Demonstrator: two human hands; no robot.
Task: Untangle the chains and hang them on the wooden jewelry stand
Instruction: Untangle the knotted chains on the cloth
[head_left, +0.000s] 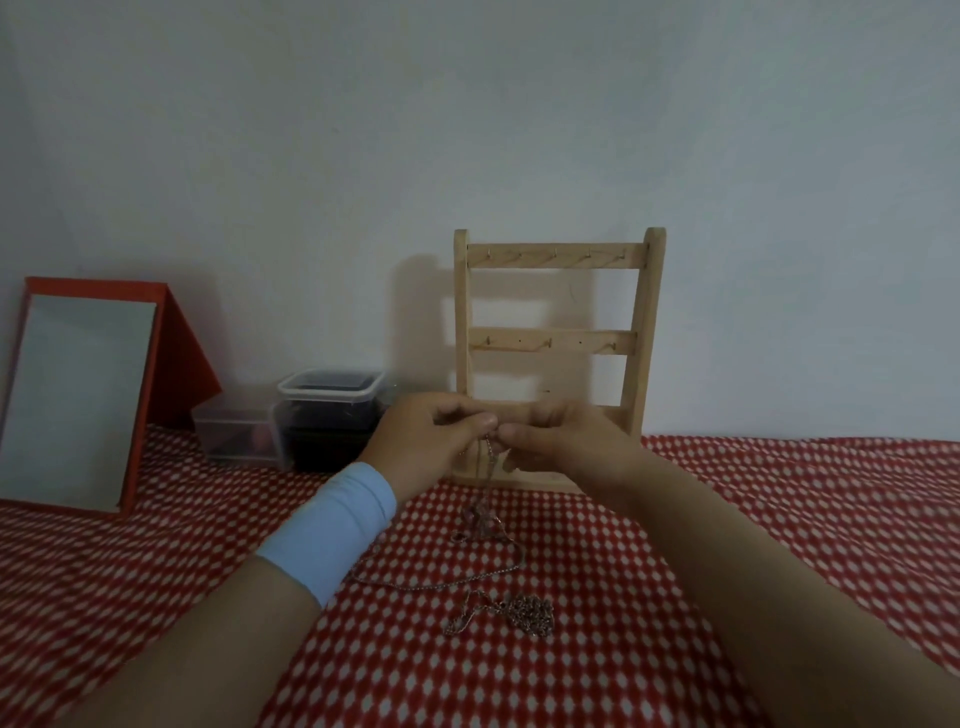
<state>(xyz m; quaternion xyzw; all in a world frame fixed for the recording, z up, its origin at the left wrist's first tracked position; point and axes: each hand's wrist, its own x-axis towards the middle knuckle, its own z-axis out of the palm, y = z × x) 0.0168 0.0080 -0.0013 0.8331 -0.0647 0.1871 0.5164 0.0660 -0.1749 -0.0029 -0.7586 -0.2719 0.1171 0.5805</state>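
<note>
Both hands cover the bottom rail of the wooden jewelry stand (553, 257), and the dim, soft picture makes the links between the fingertips hard to make out. The left hand (431, 441) and right hand (561, 441) meet tip to tip, fingers curled, each pinching a thin chain (488, 467). It hangs toward 6 o'clock onto the red dotted cloth (779, 519), with tangled chains (524, 610) heaped further toward 6 o'clock.

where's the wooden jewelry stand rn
Head view: the wooden jewelry stand is upright against the wall, just right of centre, behind the left hand and right hand, plastic containers to its left.
</note>
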